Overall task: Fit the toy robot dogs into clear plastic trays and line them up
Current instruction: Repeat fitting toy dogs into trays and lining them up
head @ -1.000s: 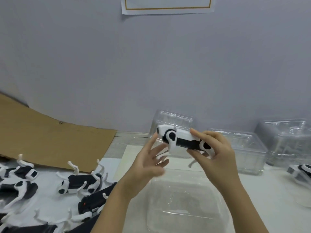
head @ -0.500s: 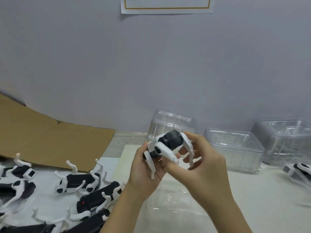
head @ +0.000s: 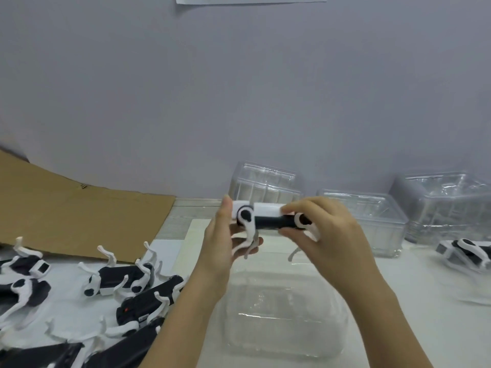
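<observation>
Grey wall fills the background, and below it a white surface point(head: 425, 301) carries the work. The toy dog point(head: 265, 219) is in the air above the surface, held between both hands. The left grip point(head: 223, 251) holds one end of it: the thumb stands up against the white end block and the fingers curl under the front legs. The right grip point(head: 326, 235) pinches the body near the other end, with the forefinger on the white back and the thumb on the black underside. So both grips are closed on the dog, neither one is spread.

The long axis of the dog runs left to right, almost level. Its white back faces up, its black side faces the person, and its legs hang down. The end with the block, probably the head, points to the person's left.

The empty clear tray point(head: 284, 309) lies directly under the dog, a little nearer to the person. Its longer side also seems to run left to right, so the dog probably needs only to go straight down, legs first. Both hands are about equally near to the tray.

Loose dogs point(head: 114, 277) lie at the left beside a sheet of cardboard point(head: 79, 208). More clear trays point(head: 364, 221) stand at the wall, and another dog point(head: 467, 251) lies at the far right.
</observation>
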Demonstrator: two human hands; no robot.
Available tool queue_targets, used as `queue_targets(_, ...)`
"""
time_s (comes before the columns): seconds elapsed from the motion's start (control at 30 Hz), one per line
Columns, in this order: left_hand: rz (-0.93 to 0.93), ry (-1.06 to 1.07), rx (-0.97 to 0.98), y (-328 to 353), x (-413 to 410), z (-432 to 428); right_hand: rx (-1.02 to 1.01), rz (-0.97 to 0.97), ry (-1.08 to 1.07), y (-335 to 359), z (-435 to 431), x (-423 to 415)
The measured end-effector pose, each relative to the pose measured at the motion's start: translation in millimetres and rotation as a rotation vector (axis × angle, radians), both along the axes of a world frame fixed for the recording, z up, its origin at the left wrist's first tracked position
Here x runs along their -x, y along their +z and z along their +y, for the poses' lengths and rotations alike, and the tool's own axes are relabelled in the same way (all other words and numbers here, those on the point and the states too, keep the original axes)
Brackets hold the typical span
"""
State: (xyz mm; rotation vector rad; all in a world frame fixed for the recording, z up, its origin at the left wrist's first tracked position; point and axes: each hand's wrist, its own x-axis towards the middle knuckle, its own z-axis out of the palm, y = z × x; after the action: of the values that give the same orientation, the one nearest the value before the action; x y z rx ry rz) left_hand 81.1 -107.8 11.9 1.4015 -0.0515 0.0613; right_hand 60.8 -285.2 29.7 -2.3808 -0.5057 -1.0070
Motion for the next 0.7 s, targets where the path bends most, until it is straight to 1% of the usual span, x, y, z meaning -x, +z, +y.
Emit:
queue_targets(0.03, -0.037, -0.005, -0.006, 1, 2, 4, -0.068, 0.053, 0.014, -1, -6, -2)
queue_targets(0.13, -0.095, -0.087, -0.161, -10, 3, 15, -0.196, 0.199, 0.057, -9, -27, -4)
queue_targets(0.2, -0.021, -0.171, -0.278, -23, 8, 14, -0.272, 0.346, 0.131, -16, -37, -2)
queue_targets(0.23, 0.038, -0.188, -0.341, -30, 9, 14, -0.278, 0.421, 0.150, -20, -40, -1)
queue_targets(0.3, 0.095, -0.233, -0.458, -43, 15, 11, -0.204, 0.533, 0.125, -30, -45, 1)
queue_targets(0.37, 0.078, -0.251, -0.543, -51, 22, 10, -0.117, 0.610, 0.092, -38, -46, 1)
queue_targets(0.43, 0.043, -0.213, -0.647, -56, 26, 9, -0.062, 0.667, 0.091, -40, -44, 0)
queue_targets(0.5, 0.020, -0.179, -0.713, -60, 23, 8, 0.068, 0.681, 0.060, -38, -41, -3)
queue_targets(0.57, 0.008, -0.154, -0.751, -60, 22, 6, 0.217, 0.690, 0.037, -37, -37, -5)
queue_targets(0.63, 0.013, -0.136, -0.750, -63, 23, 5, 0.271, 0.688, 0.031, -38, -32, -8)
queue_targets(0.7, 0.033, -0.120, -0.692, -64, 21, 4, 0.342, 0.669, 0.006, -41, -28, -9)
